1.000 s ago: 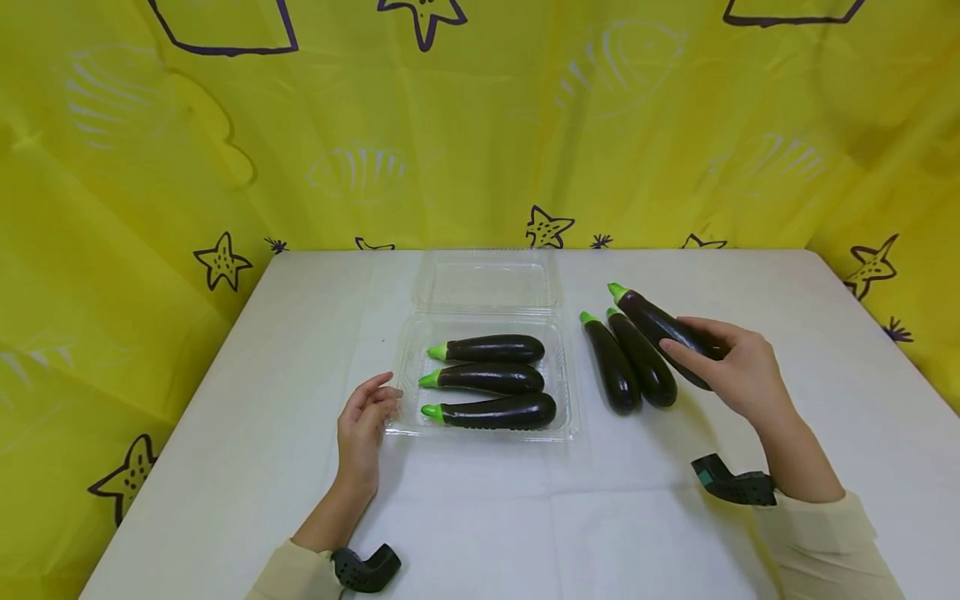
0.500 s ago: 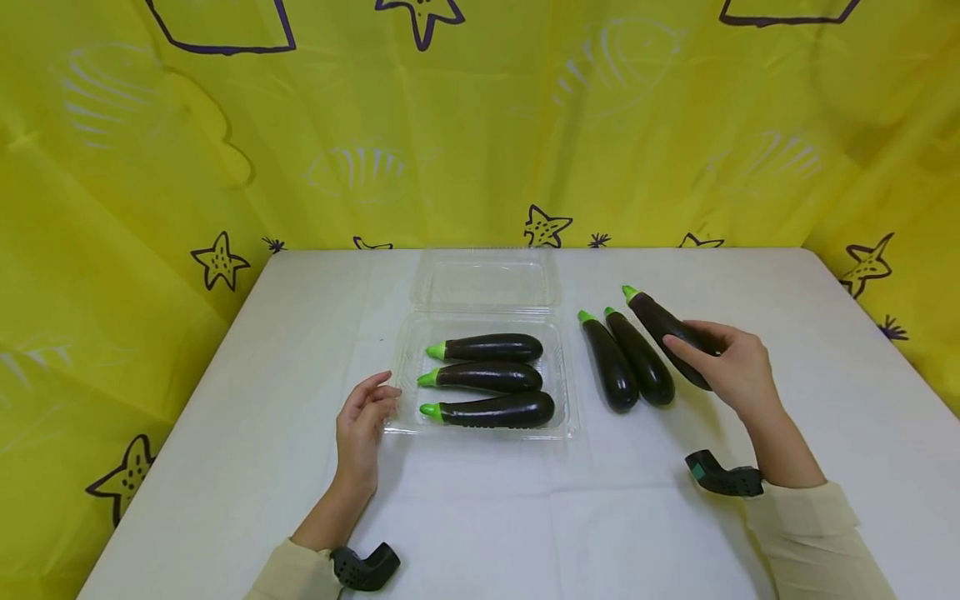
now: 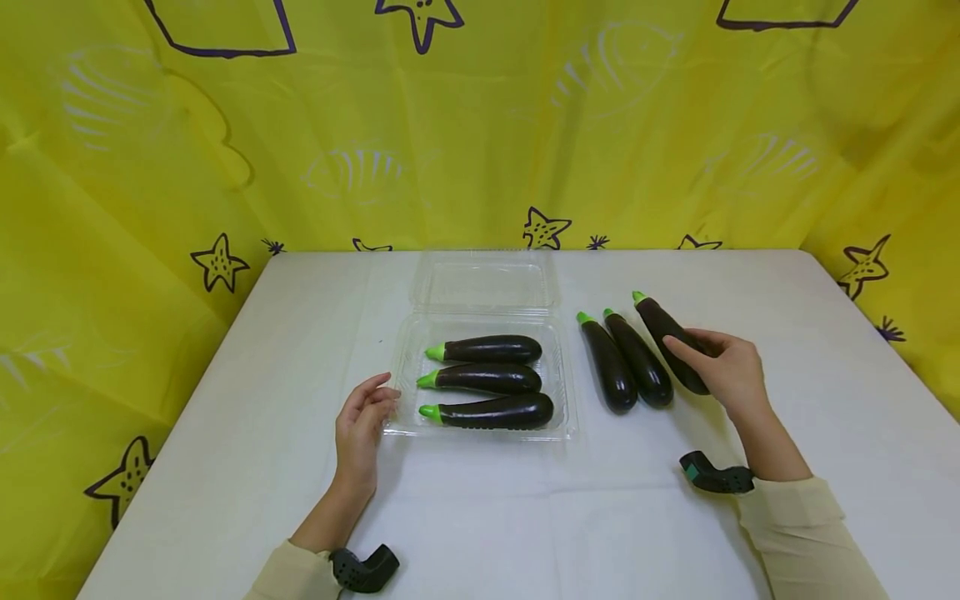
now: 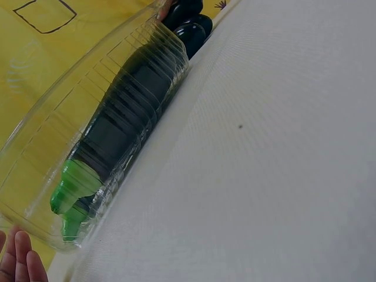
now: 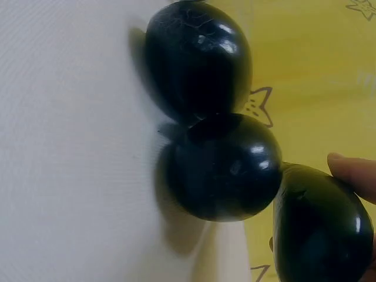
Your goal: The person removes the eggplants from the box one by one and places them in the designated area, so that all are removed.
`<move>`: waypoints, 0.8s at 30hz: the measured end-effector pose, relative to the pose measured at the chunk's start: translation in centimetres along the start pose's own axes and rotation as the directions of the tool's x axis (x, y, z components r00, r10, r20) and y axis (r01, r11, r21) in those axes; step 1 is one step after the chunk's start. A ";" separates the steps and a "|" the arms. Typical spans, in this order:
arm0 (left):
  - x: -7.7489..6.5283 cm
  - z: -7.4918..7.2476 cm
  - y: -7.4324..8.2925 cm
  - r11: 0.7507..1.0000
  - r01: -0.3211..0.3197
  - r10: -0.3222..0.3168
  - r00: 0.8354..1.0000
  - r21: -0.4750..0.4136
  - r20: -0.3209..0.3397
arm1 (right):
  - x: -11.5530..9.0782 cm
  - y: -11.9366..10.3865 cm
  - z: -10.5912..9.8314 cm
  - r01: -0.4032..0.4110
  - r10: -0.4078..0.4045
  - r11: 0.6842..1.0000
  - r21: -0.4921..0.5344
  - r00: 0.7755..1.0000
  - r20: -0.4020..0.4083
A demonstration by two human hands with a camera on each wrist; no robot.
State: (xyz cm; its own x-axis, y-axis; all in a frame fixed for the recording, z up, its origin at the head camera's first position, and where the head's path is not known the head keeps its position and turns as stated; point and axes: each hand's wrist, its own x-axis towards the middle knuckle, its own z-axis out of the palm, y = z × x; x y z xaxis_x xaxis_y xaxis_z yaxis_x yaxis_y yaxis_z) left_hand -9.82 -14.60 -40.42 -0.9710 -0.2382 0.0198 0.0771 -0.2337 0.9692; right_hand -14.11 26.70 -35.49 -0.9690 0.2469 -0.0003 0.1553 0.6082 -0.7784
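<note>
In the head view my right hand [image 3: 731, 371] grips a dark eggplant [image 3: 663, 329] by its thick end, thumb on one side and fingers on the other. Whether it touches the table cannot be told. Left of it, a middle eggplant [image 3: 641, 358] and an outer eggplant [image 3: 609, 371] lie side by side, green stems pointing away. My left hand [image 3: 360, 437] rests beside the left edge of an opened clear plastic clamshell box [image 3: 561, 358], its fingers [image 4: 23, 249] by the box corner in the left wrist view. Three eggplants [image 3: 491, 378] lie crosswise in the box, stems left.
The box's clear lid [image 3: 483, 283] lies folded back behind it. Everything sits on a white-covered table [image 3: 480, 517]. A yellow patterned curtain [image 3: 465, 125] hangs along the back and sides.
My right hand has shifted slightly left while the held eggplant's stem end has swung right, more in line with the two beside it. The left hand stays put.
</note>
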 end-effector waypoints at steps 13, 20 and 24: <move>-0.1 -0.1 0.0 1.000 -0.003 0.003 1.000 0.022 0.005 | 0.2 1.0 0.7 -0.041 0.041 0.998 -0.052 0.999 0.010; 0.0 0.0 0.0 1.000 -0.003 0.003 1.000 0.023 0.001 | 0.4 1.5 0.8 -0.040 0.042 0.997 -0.069 0.999 0.025; 0.0 0.0 0.0 1.000 -0.002 0.002 1.000 0.020 -0.002 | 0.5 1.8 1.0 -0.051 0.054 0.996 -0.069 0.998 0.042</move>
State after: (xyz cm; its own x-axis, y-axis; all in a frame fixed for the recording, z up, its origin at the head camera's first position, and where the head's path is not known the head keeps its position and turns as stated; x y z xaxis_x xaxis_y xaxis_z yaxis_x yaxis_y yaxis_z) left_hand -9.84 -14.62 -40.48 -0.9704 -0.2407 0.0214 0.0745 -0.2138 0.9740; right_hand -14.48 27.20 -37.53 -0.9665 0.2475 -0.0681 0.2169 0.6456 -0.7322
